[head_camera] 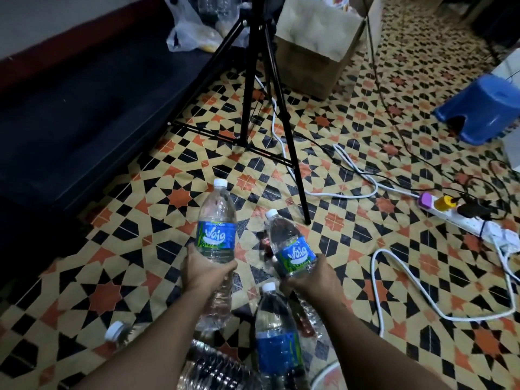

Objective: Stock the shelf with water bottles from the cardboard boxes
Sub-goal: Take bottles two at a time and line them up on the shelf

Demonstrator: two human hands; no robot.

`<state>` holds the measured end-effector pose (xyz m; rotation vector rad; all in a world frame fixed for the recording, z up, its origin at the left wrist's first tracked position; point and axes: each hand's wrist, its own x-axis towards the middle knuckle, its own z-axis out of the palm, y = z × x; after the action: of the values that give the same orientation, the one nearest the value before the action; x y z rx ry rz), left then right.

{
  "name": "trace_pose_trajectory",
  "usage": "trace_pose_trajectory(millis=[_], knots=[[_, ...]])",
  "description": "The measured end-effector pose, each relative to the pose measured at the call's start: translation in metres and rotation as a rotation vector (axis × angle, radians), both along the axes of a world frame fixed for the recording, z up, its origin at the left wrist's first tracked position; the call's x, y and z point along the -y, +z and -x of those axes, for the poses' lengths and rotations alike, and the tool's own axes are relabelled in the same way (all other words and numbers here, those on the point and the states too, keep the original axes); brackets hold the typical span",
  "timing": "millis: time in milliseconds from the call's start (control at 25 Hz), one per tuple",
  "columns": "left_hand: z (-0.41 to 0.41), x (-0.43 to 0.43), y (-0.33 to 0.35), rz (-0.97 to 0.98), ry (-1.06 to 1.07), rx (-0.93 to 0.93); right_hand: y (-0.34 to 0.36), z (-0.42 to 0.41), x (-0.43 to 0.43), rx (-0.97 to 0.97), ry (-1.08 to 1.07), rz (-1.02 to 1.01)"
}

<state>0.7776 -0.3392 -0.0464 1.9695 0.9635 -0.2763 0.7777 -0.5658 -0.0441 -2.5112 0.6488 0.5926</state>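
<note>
My left hand (206,270) grips a clear water bottle (216,218) with a blue label and white cap, held above the patterned floor. My right hand (312,280) grips a second, similar water bottle (287,243), tilted to the left. A third bottle (274,330) stands between my forearms near the bottom. Another bottle (121,332) lies at the lower left, mostly hidden by my left arm. More clear plastic of bottles (211,367) shows at the bottom edge. A cardboard box (315,49) stands open at the back.
A black tripod (253,108) stands on the tiled floor ahead. White cables and a power strip (461,215) lie to the right. A blue plastic stool (484,108) sits at the far right. A dark low couch (70,108) fills the left, with a plastic bag (191,32) on it.
</note>
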Motion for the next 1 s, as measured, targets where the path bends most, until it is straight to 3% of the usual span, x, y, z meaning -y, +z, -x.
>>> trace_pose_trajectory(millis=[160, 480, 1000], knots=[[0.005, 0.004, 0.046, 0.036, 0.029, 0.111, 0.042, 0.000, -0.015, 0.095, -0.010, 0.004], [0.031, -0.022, 0.172, -0.037, 0.132, 0.375, 0.149, 0.009, -0.069, 0.393, -0.205, -0.317], [0.164, -0.140, 0.421, -0.307, 0.319, 0.949, 0.389, 0.082, -0.236, 0.865, 0.210, -0.795]])
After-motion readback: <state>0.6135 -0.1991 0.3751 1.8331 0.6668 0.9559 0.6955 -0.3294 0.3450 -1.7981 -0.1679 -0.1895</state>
